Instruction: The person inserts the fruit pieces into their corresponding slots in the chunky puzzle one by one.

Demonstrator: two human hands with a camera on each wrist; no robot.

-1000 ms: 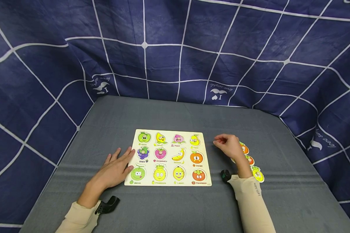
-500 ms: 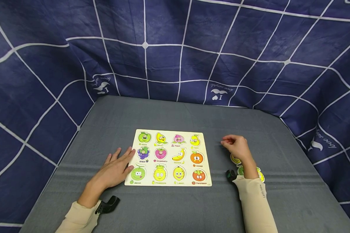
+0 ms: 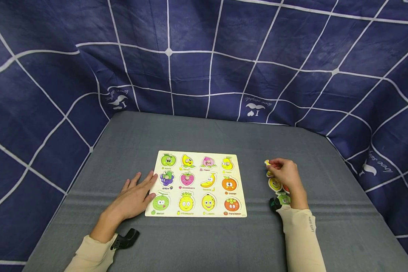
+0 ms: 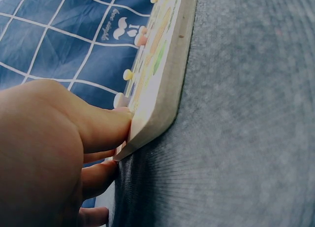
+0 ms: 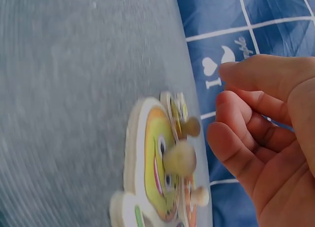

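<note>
A puzzle board (image 3: 195, 217) lies flat on a gray cloth-covered counter (image 3: 197, 130), its long axis running side to side and its fruit labels upright to the person. At the board's left edge the left hand (image 3: 132, 200) rests flat, fingers extended, grasping nothing. Well to the board's right, the right hand (image 3: 286, 174) hovers over loose fruit pieces (image 3: 284, 199), fingers loosely bent and seemingly holding nothing. The pieces trail from far to near beside the board. One, a yellow smiling piece (image 3: 274, 184), lies face up, knob upward; it looks roughly round, so no long axis can be told. The pieces seem light, stiff, smooth and sturdy, best pinched by the knob (image 5: 179, 158).
</note>
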